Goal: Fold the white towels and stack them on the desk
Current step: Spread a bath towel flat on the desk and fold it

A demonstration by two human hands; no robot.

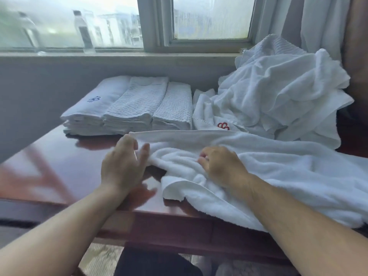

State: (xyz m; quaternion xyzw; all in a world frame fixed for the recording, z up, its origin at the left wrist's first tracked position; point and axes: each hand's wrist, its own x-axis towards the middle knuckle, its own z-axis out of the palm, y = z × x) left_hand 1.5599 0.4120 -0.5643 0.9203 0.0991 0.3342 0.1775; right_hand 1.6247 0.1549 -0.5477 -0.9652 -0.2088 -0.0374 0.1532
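A white terry towel [268, 172] is being spread across the near right part of a glossy reddish-brown desk [65, 166], its lower edge hanging over the desk's front edge and one corner curling up near the front. The towel's far hem is being held up in a straight line just in front of the folded stack [129, 106]. The left hand [123, 164] is being held at the towel's left end, fingers loosely extended and touching the cloth near the raised hem; the hand is blurred, and whether the hem is being pinched cannot be told. The right hand [221, 166] is being pressed into the bunched middle of the towel, fingers curled and gathering a fold of cloth.

Behind the towel, three piles of folded white towels are being kept side by side against the grey wall, touching one another; the leftmost one is bearing a small blue mark, the other two a woven waffle texture. To the right of the stack, a heap of unfolded towels [278, 86] is being left in a tall mound, one piece at its base showing a red embroidered emblem. Above the stack, two clear plastic bottles [83, 30] are standing upright on the windowsill [119, 53].
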